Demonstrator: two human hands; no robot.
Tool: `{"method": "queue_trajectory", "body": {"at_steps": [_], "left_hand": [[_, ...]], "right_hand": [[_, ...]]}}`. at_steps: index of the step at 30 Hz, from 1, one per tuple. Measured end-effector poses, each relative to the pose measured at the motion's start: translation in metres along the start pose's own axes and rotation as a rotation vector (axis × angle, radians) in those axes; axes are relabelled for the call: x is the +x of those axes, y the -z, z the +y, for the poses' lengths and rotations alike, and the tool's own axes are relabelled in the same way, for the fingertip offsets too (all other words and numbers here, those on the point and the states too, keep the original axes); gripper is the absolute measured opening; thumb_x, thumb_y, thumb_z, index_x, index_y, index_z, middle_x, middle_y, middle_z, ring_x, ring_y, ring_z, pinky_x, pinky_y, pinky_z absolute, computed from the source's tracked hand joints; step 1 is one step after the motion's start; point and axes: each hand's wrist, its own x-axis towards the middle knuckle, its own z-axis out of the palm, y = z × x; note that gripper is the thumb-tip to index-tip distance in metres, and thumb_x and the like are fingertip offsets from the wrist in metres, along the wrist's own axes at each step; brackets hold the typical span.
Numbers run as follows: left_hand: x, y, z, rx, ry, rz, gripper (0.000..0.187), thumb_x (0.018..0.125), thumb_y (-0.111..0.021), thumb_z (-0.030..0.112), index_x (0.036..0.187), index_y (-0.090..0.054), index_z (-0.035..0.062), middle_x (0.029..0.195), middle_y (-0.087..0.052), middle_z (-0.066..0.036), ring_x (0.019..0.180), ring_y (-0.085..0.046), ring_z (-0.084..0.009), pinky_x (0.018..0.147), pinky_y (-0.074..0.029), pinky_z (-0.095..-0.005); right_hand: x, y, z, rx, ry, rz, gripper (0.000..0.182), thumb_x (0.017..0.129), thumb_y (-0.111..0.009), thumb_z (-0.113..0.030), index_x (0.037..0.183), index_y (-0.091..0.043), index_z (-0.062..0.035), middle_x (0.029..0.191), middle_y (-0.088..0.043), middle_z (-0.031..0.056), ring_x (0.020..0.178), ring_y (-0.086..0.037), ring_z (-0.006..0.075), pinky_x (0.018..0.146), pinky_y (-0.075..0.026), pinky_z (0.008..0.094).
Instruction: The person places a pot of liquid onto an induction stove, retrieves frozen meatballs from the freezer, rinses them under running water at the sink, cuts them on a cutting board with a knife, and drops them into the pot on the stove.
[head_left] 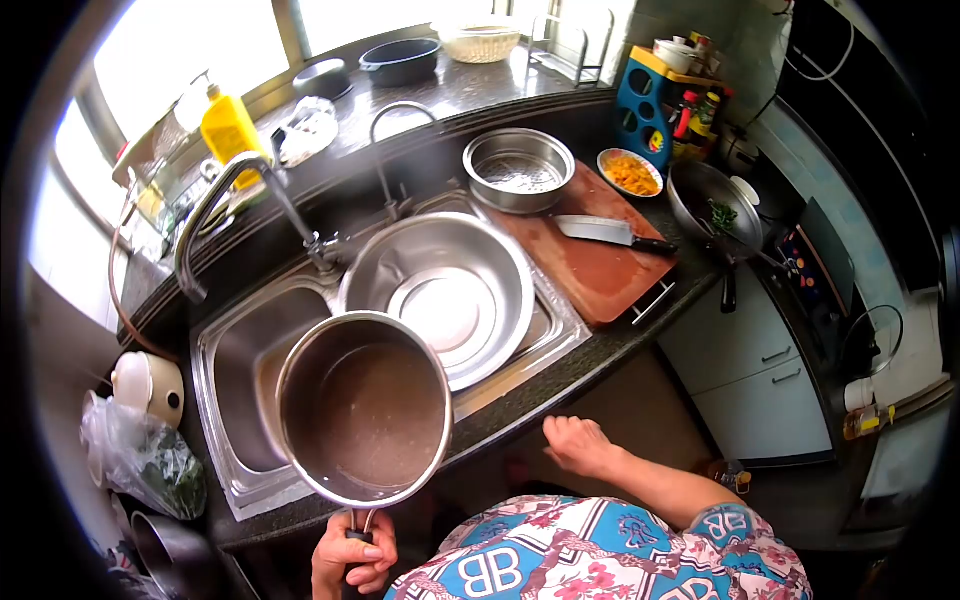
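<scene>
My left hand (352, 556) is wrapped around the handle of a steel saucepan (447, 405). Brownish, cloudy liquid (375, 415) is in the pan, which hangs over the front of the sink (262, 365) and overlaps a wide steel basin (515, 300). My right hand (578, 446) is loosely curled in front of the counter edge, with nothing visible in it. Right of the basin, a cleaver (597, 230) lies on a reddish-brown cutting board (590, 265), beside a steel steamer pot (519, 172) with a perforated bottom.
A faucet (262, 175) arches over the sink's left side. At right are a plate of orange pieces (630, 173), a wok (690, 200) with greens and a bottle rack (645, 110). A yellow bottle (232, 137) stands by the window; a plastic bag (150, 455) sits at left.
</scene>
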Motion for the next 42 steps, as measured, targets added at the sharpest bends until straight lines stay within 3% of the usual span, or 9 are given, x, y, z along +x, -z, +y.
{"method": "queue_trajectory", "body": {"at_steps": [1,3,9,11,14,18,20,32,42], "left_hand": [[0.01,-0.01,0.002,0.042,0.012,-0.017,0.028,0.068,-0.057,-0.004,0.091,-0.043,-0.0107,0.06,-0.05,-0.022,0.03,-0.034,-0.0109,0.028,-0.028,-0.0265],[0.03,-0.029,0.006,0.084,0.078,-0.033,0.027,0.068,-0.058,-0.003,0.09,-0.043,-0.0103,0.06,-0.05,-0.021,0.03,-0.034,-0.0105,0.028,-0.028,-0.0264],[0.093,-0.083,0.024,0.323,0.244,-0.098,0.022,0.067,-0.057,-0.001,0.083,-0.045,-0.0097,0.058,-0.05,-0.02,0.028,-0.032,-0.0096,0.026,-0.027,-0.0264],[0.117,-0.104,0.028,0.423,0.267,-0.127,0.019,0.065,-0.055,-0.001,0.08,-0.046,-0.0097,0.058,-0.05,-0.021,0.027,-0.031,-0.0095,0.024,-0.025,-0.0265],[0.15,-0.135,0.029,0.513,0.355,-0.178,0.023,0.063,-0.057,-0.002,0.085,-0.051,-0.0067,0.058,-0.051,-0.02,0.028,-0.031,-0.0105,0.024,-0.027,-0.0271],[0.189,-0.191,0.016,0.493,0.505,-0.281,0.015,0.07,-0.058,-0.001,0.083,-0.05,-0.0019,0.061,-0.049,-0.015,0.031,-0.035,-0.0082,0.027,-0.031,-0.0241],[0.208,-0.221,0.002,0.566,0.488,-0.307,0.019,0.069,-0.057,-0.002,0.086,-0.051,-0.0039,0.061,-0.05,-0.016,0.03,-0.035,-0.0077,0.026,-0.03,-0.0234],[0.318,-0.395,-0.143,0.5,0.61,-0.482,0.02,0.068,-0.049,-0.005,0.088,-0.052,-0.0059,0.062,-0.049,-0.017,0.028,-0.033,-0.0066,0.024,-0.029,-0.0208],[0.454,-0.542,-0.243,0.456,0.749,-0.718,0.018,0.079,-0.047,0.005,0.093,-0.056,-0.003,0.068,-0.05,-0.008,0.032,-0.03,-0.0014,0.028,-0.027,-0.0188]], "right_hand": [[-0.015,-0.005,0.022,-0.114,0.089,-0.063,0.04,0.076,-0.059,-0.025,0.103,-0.051,0.0028,0.084,-0.059,0.0237,0.082,-0.058,0.0387,0.068,-0.049,0.0432],[-0.05,-0.014,0.049,0.444,-0.157,-0.026,0.032,0.075,-0.056,-0.022,0.096,-0.054,0.002,0.091,-0.059,0.0235,0.09,-0.056,0.0398,0.075,-0.046,0.0446],[-0.137,-0.081,0.093,0.279,-0.835,-0.115,0.028,0.069,-0.049,-0.01,0.096,-0.056,-0.0036,0.098,-0.058,0.0237,0.096,-0.055,0.0363,0.081,-0.044,0.0437],[-0.156,-0.118,0.077,0.548,-0.56,-0.39,0.035,0.071,-0.058,-0.023,0.103,-0.06,-0.008,0.108,-0.056,0.0196,0.104,-0.052,0.0325,0.085,-0.043,0.0439],[-0.172,-0.141,0.079,0.667,-0.511,-0.207,0.037,0.068,-0.062,-0.021,0.101,-0.061,-0.0051,0.101,-0.06,0.0183,0.098,-0.057,0.0294,0.081,-0.045,0.0381],[-0.185,-0.118,0.089,0.673,-0.719,-0.055,0.036,0.067,-0.054,-0.012,0.101,-0.059,-0.0009,0.091,-0.062,0.0194,0.085,-0.06,0.0297,0.074,-0.047,0.0364],[-0.195,-0.105,0.098,0.556,-0.917,0.368,0.035,0.067,-0.058,-0.013,0.099,-0.058,-0.0019,0.079,-0.063,0.015,0.074,-0.061,0.0281,0.068,-0.048,0.0352],[-0.37,-0.129,0.226,0.79,-1.062,0.15,0.036,0.068,-0.059,-0.021,0.098,-0.058,-0.0004,0.096,-0.058,0.0231,0.091,-0.056,0.0356,0.08,-0.044,0.0395],[-0.408,0.022,0.323,0.674,-0.882,0.584,0.027,0.076,-0.05,-0.018,0.096,-0.05,-0.0005,0.08,-0.057,0.0246,0.076,-0.055,0.0399,0.066,-0.044,0.0436]]}}
